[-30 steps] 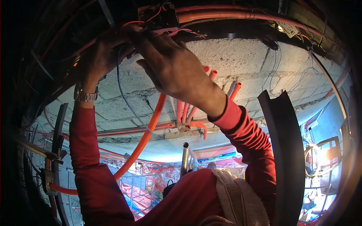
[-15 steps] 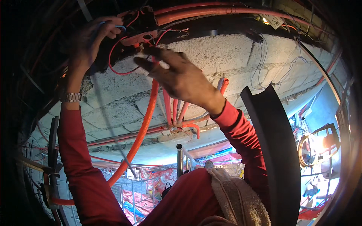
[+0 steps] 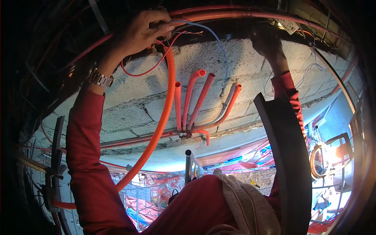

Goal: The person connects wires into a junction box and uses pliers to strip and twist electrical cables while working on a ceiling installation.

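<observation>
My left hand is raised at the overhead junction area, fingers closed on a thin blue wire, which arcs right and hangs down the block wall. A red wire loops just below this hand, and an orange corrugated conduit drops from there. My right hand reaches up to the dark band above the wall, its fingers curled and in shadow; what they hold, if anything, I cannot make out. A red pipe run crosses overhead.
Several red pipe stubs stand against the block wall. A black metal channel rises close at my right. A metal ladder rail is below centre; a bright lamp and coiled cable are at the right.
My left hand has moved right, bringing the blue wire across. My right hand has left the centre and reached up and right, uncovering the pipe stubs.
</observation>
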`<move>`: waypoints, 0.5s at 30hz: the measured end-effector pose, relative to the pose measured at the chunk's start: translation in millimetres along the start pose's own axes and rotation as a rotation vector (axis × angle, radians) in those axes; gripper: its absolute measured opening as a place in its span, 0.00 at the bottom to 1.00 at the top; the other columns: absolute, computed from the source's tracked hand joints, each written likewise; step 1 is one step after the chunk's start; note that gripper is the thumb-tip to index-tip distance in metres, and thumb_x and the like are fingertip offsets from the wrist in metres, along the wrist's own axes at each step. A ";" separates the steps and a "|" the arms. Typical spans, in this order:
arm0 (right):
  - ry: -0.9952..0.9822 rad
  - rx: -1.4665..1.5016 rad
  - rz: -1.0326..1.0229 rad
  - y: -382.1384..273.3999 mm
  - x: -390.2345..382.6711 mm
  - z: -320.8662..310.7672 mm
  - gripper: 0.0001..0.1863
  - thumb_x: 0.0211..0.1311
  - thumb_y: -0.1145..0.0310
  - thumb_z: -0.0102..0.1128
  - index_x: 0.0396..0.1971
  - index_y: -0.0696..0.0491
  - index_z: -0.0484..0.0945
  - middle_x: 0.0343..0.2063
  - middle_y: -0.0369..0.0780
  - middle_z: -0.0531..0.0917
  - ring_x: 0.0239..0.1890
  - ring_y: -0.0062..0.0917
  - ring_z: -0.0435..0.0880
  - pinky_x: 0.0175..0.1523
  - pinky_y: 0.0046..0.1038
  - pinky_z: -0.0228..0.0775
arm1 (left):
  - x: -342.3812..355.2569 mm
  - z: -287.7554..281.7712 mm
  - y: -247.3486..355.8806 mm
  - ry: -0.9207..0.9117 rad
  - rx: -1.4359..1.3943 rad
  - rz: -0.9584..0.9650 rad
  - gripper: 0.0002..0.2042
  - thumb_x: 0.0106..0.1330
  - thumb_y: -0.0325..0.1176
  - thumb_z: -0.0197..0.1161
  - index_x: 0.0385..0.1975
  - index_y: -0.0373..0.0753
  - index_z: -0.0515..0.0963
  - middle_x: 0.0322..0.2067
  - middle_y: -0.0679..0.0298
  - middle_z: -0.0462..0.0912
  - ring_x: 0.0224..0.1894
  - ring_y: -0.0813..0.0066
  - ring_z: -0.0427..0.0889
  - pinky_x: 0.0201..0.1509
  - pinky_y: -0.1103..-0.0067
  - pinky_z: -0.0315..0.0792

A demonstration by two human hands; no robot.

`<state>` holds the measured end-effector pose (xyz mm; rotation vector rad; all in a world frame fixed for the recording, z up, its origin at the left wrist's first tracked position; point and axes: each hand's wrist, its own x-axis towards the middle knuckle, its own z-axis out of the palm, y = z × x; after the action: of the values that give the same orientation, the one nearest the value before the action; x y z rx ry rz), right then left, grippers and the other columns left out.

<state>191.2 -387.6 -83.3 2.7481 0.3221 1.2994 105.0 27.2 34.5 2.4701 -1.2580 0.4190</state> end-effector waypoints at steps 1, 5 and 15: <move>-0.002 0.007 -0.006 -4.1 2.8 -1.3 0.13 0.69 0.59 0.61 0.49 0.44 0.84 0.47 0.45 0.85 0.54 0.44 0.81 0.53 0.49 0.76 | -3.3 3.3 -1.6 0.066 -0.080 -0.011 0.15 0.75 0.39 0.64 0.50 0.32 0.83 0.36 0.66 0.85 0.38 0.83 0.87 0.34 0.86 0.77; -0.071 -0.225 -0.028 -31.7 2.3 -25.9 0.18 0.68 0.54 0.63 0.53 0.45 0.83 0.49 0.46 0.85 0.55 0.44 0.82 0.58 0.44 0.75 | -13.5 5.3 -10.9 0.147 -0.222 -0.030 0.15 0.75 0.39 0.64 0.51 0.35 0.83 0.38 0.69 0.85 0.38 0.86 0.84 0.35 0.85 0.74; -0.065 0.023 -0.144 39.2 7.3 37.2 0.18 0.71 0.63 0.61 0.57 0.54 0.78 0.58 0.46 0.79 0.60 0.45 0.77 0.62 0.44 0.73 | -3.0 -3.7 -21.6 0.176 -0.072 -0.005 0.16 0.77 0.45 0.59 0.48 0.37 0.83 0.30 0.74 0.79 0.26 0.90 0.69 0.33 0.86 0.65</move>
<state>230.3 -423.6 -95.0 2.7203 0.5222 1.1759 120.5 42.8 33.1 2.3196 -1.1746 0.5655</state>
